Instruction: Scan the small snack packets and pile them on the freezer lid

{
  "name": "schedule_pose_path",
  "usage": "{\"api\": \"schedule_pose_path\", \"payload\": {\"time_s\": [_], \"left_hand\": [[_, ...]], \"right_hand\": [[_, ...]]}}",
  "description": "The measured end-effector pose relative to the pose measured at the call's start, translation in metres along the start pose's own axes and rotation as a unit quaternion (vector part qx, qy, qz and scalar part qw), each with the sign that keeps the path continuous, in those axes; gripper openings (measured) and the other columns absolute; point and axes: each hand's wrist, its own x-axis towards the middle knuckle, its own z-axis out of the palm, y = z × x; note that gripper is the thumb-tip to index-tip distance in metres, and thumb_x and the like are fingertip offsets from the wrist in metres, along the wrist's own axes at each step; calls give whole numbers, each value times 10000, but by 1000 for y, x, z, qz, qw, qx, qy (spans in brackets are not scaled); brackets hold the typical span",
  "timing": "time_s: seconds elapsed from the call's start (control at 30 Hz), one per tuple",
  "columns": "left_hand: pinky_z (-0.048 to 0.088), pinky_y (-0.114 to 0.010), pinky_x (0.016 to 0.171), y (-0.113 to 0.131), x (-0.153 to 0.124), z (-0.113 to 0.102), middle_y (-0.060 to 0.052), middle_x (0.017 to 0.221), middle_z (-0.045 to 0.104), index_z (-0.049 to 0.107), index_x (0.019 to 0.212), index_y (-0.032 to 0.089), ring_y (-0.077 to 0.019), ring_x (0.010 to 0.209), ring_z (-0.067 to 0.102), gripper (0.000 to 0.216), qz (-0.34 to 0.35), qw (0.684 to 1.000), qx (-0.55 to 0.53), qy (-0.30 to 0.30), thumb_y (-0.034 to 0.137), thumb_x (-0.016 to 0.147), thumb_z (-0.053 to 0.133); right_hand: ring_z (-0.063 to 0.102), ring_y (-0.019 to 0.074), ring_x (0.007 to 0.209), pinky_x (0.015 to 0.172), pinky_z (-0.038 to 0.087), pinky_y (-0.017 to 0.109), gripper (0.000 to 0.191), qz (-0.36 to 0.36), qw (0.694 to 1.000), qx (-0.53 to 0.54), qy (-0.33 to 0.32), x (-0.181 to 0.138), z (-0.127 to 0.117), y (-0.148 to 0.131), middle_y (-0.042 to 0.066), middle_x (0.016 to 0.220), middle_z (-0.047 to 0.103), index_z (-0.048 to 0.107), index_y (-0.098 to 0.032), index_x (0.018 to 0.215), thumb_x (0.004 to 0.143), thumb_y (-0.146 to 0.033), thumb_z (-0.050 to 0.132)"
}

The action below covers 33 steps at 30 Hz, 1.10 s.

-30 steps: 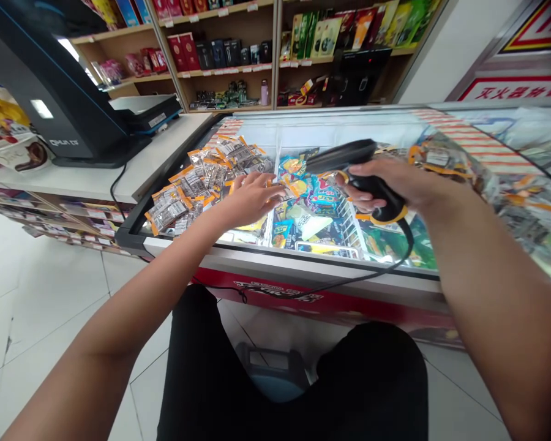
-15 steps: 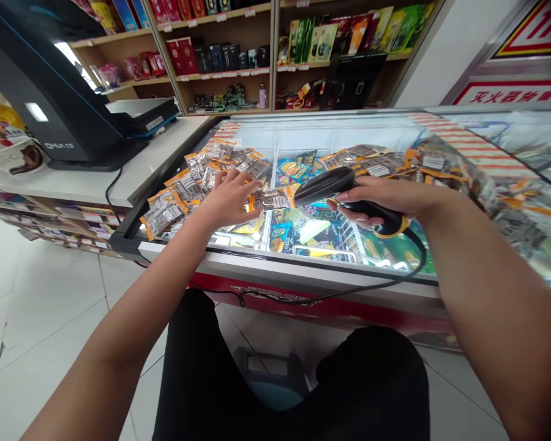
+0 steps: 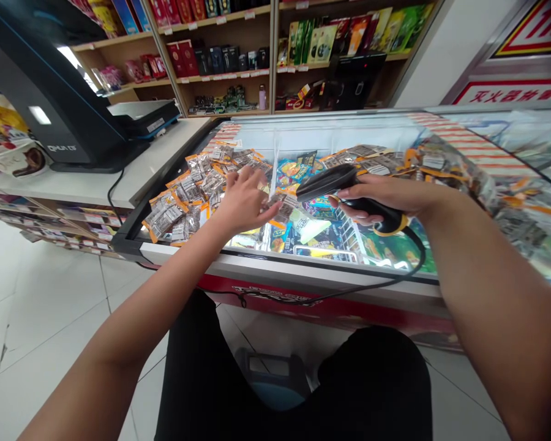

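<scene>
My right hand (image 3: 371,195) is wrapped round the handle of a black handheld barcode scanner (image 3: 328,182), its head pointing left over the freezer's glass top. My left hand (image 3: 245,199) hovers low over the glass, palm down, thumb and fingers apart. Beside its thumb and fingertips, under the scanner's head, lies a small clear packet (image 3: 283,212) with orange ends; whether the fingers touch it is unclear. A heap of similar packets (image 3: 183,191) spreads to the left of this hand and partly behind it. Another pile of packets (image 3: 381,160) lies beyond the scanner.
Under the glass of the chest freezer (image 3: 303,269) are bagged goods in wire baskets. The scanner's cable (image 3: 349,288) loops along the freezer's front. A counter (image 3: 174,144) at left bears a dark checkout machine (image 3: 68,122). Stocked shelves (image 3: 220,76) stand behind.
My left hand has shifted right, towards the scanner. The packet by its fingertips has moved slightly right and nearer me, and turned. The right hand and scanner have hardly moved.
</scene>
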Motion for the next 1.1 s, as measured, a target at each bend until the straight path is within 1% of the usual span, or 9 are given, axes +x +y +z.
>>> {"api": "schedule_pose_path", "payload": {"time_s": [0.1, 0.17, 0.27, 0.37, 0.47, 0.57, 0.7, 0.87, 1.1], "left_hand": [[426, -654, 1253, 0, -3, -5, -108, 1615, 656, 841, 930, 227, -427, 1500, 537, 389, 96, 994, -48, -35, 433, 1081, 547], [446, -612, 1276, -4, -3, -5, -78, 1674, 633, 845, 1038, 253, -387, 1539, 535, 298, 142, 986, -78, -43, 352, 1044, 564], [510, -551, 1251, -8, 0, -1, -94, 1631, 682, 809, 1292, 275, -328, 1484, 622, 361, 171, 977, -105, -72, 286, 1039, 552], [568, -530, 1172, -9, 2, 3, -135, 1546, 720, 770, 1423, 277, -316, 1375, 698, 411, 143, 986, -65, -64, 309, 1093, 527], [588, -534, 1132, -9, 2, 4, -144, 1494, 727, 774, 1444, 304, -322, 1331, 716, 402, 110, 993, -11, -50, 332, 1108, 556], [594, -520, 1129, -12, 2, 5, -127, 1479, 737, 789, 1423, 327, -302, 1311, 726, 388, 113, 993, -5, -44, 296, 1107, 568], [601, -499, 1119, -18, 3, 7, -104, 1475, 754, 806, 1391, 324, -276, 1287, 742, 418, 117, 992, -17, -41, 200, 1107, 526], [616, -480, 1092, -20, 5, 8, -94, 1487, 754, 810, 1384, 338, -261, 1259, 757, 425, 116, 992, -28, -43, 177, 1110, 527], [603, -464, 1115, -13, -3, 0, -122, 1488, 746, 791, 1431, 226, -253, 1239, 763, 416, 123, 991, -20, -40, 141, 1140, 506]], "right_hand": [[405, 103, 468, 418, 374, 283, 450, -10, 1000, 4, -2, -1, 0, -2, -9, 662, 530, 570, -230, 980, 940, -572, 860], [404, 100, 477, 426, 373, 272, 443, -14, 1000, 6, -3, -2, 1, -4, -11, 654, 520, 583, -223, 978, 939, -573, 852], [407, 104, 499, 416, 359, 263, 449, -9, 1000, 8, -1, -4, 1, -5, -1, 663, 520, 589, -220, 977, 923, -571, 864], [440, 118, 515, 401, 366, 269, 497, 28, 1000, -2, -8, -6, -1, -4, 10, 690, 514, 571, -228, 947, 890, -595, 902], [459, 124, 520, 393, 382, 274, 528, 58, 998, -23, -7, -8, -3, -2, 14, 705, 499, 561, -228, 905, 887, -635, 897], [448, 125, 520, 387, 384, 277, 522, 66, 997, -37, 9, -9, -4, -3, 20, 699, 503, 573, -226, 895, 898, -647, 882], [417, 113, 505, 383, 374, 271, 499, 63, 997, -35, 5, -12, -9, -2, 9, 676, 492, 578, -226, 868, 916, -622, 876], [376, 92, 481, 381, 364, 252, 444, 35, 999, -25, -12, -12, -17, 2, 1, 662, 510, 570, -217, 835, 998, -549, 816], [424, 88, 493, 407, 387, 247, 465, 39, 999, -12, -19, -13, -21, 6, 12, 679, 518, 586, -200, 791, 1051, -539, 769]]}}
